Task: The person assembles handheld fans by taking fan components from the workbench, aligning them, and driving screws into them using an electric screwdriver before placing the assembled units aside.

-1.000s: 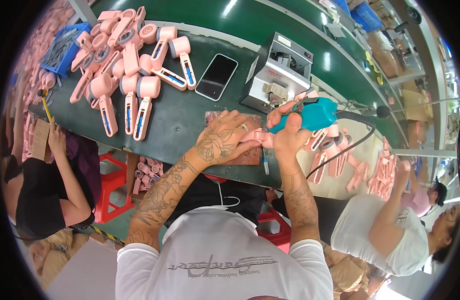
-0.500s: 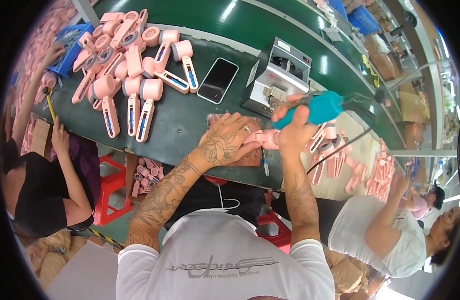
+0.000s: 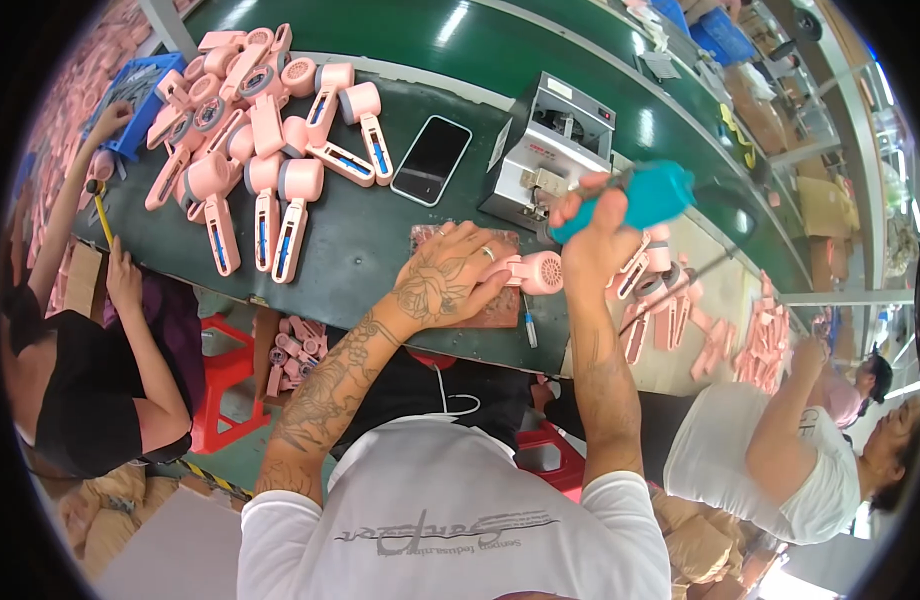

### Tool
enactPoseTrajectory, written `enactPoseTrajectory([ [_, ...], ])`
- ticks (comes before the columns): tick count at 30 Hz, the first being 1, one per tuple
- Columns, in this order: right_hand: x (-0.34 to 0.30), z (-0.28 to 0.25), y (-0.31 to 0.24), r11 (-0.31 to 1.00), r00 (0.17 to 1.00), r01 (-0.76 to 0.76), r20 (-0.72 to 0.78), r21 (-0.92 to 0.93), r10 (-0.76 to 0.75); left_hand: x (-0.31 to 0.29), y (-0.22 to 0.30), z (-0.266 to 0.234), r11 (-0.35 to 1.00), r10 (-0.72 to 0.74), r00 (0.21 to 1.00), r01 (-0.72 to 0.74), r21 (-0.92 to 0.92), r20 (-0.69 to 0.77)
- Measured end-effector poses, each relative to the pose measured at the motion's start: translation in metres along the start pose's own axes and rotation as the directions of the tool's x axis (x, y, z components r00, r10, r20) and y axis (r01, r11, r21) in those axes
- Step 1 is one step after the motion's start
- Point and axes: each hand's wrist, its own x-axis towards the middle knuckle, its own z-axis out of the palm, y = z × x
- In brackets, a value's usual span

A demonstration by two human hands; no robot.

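Note:
My left hand (image 3: 452, 272) is closed over the handle of a pink handheld fan (image 3: 540, 272), keeping it down on a reddish mat (image 3: 492, 316). The fan's round grilled head sticks out to the right of my fingers. In my right hand (image 3: 598, 238) is a teal electric screwdriver (image 3: 652, 196), raised above the bench and slightly blurred. Its front end points left, by the silver boxy machine (image 3: 550, 150) that looks like a screw feeder; the tip itself is hard to make out. A slim pen-like tool (image 3: 530, 330) lies beside the mat.
Many pink fans with open handles (image 3: 265, 190) are heaped at the left, beside a phone (image 3: 432, 160). More pink parts (image 3: 670, 320) lie at the right. A blue bin (image 3: 140, 100) stands far left. Co-workers sit on both sides; one holds a yellow-handled tool (image 3: 103, 212).
My right hand and the screwdriver have shifted slightly, and more of the fan's head shows beside them. My left hand keeps its grip. The co-worker at the right has shifted a little.

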Motion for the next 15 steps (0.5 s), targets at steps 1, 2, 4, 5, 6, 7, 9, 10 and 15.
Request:
enactPoseTrajectory([
  [1,-0.009,-0.005,-0.001,0.999,1.0,0.012,-0.018,0.04,-0.012,0.001,-0.001,0.003,1.0,-0.003,1.0,0.003,-0.002,0.001],
  [2,-0.017,-0.011,-0.004,0.999,0.999,0.032,-0.009,0.042,-0.032,0.001,-0.001,0.007,1.0,0.018,0.999,-0.018,0.015,-0.032],
  [4,-0.031,-0.016,-0.012,1.0,0.998,0.025,0.062,-0.002,-0.025,0.001,-0.003,0.01,0.999,0.037,0.998,-0.036,0.029,-0.06],
  [5,-0.034,-0.018,-0.011,0.999,0.996,0.04,0.083,-0.007,-0.04,0.003,-0.003,0.007,1.0,0.025,0.999,-0.024,0.012,-0.047],
  [6,-0.037,-0.019,-0.009,0.999,0.996,0.037,0.079,-0.01,-0.037,0.003,-0.002,0.005,1.0,0.012,0.999,-0.013,-0.004,-0.034],
  [7,-0.039,-0.019,-0.007,0.999,0.995,0.043,0.086,-0.002,-0.043,0.003,0.0,0.004,1.0,0.014,0.999,-0.014,-0.007,-0.029],
  [9,-0.042,-0.018,-0.006,0.999,0.994,0.048,0.094,0.008,-0.049,0.002,0.001,0.002,0.999,0.022,0.997,-0.018,0.05,-0.074],
  [10,-0.043,-0.018,-0.007,0.999,0.994,0.045,0.096,0.018,-0.047,0.002,0.002,0.002,0.999,0.021,0.997,-0.017,0.05,-0.072],
  [15,-0.048,-0.019,0.003,0.999,0.996,-0.006,0.091,0.039,0.002,0.004,0.004,0.002,1.0,-0.005,1.0,0.005,0.015,0.004],
])
